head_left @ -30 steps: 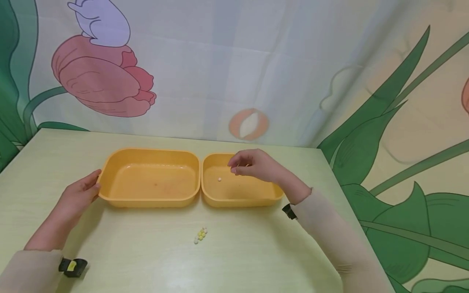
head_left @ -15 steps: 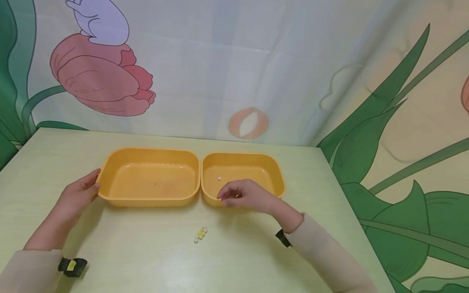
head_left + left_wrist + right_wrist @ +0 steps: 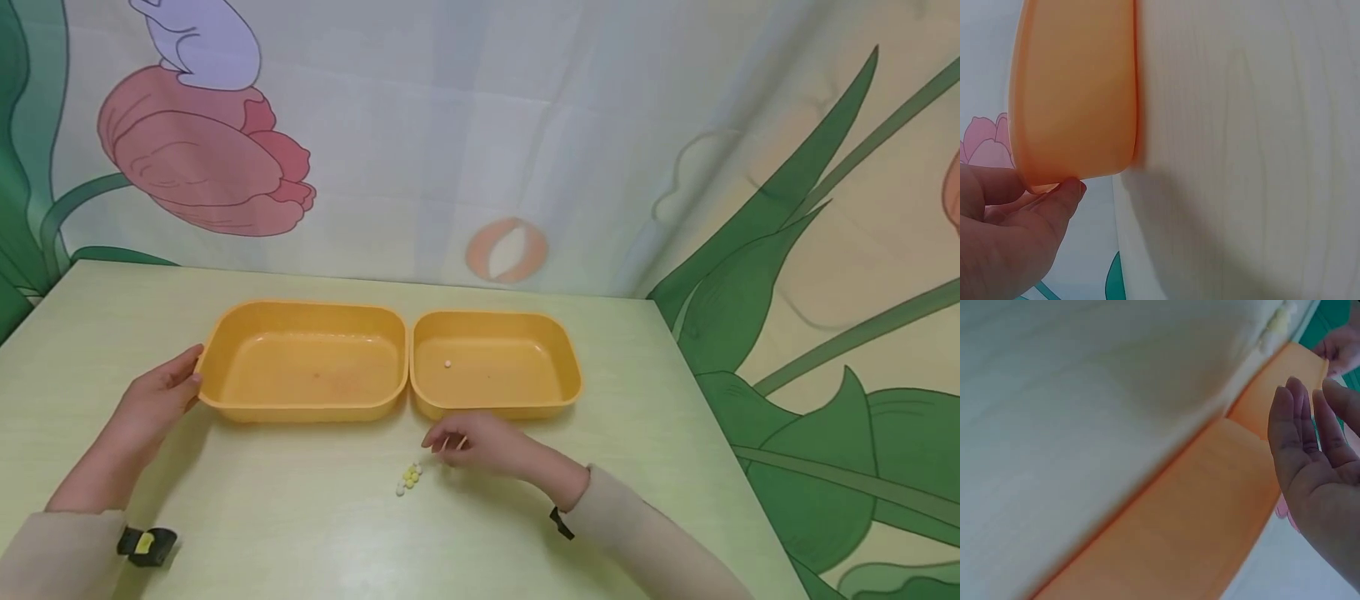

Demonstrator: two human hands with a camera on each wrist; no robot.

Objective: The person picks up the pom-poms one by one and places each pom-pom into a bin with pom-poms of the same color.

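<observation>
Two yellow plastic trays stand end to end on the table. At the outer end of the larger left tray [image 3: 303, 412], my left hand [image 3: 159, 396] pinches the rim between thumb and fingers, as the left wrist view also shows. My right hand [image 3: 480, 446] hovers just in front of the smaller right tray [image 3: 498, 412], its fingers loosely bent with nothing between them. Close to its fingertips lies a small pile of yellow and whitish beads or pellets [image 3: 410, 477]. A single pale pellet [image 3: 447, 364] lies inside the right tray.
The pale wooden table [image 3: 300, 517] carries both trays near its back edge. Behind it hangs a printed curtain [image 3: 375, 167] with flowers and leaves. A black wrist strap [image 3: 147, 546] shows at the left sleeve.
My right hand has come down from over the right tray, toward me and slightly left, to beside the small pile. The left hand stays at the left tray's end.
</observation>
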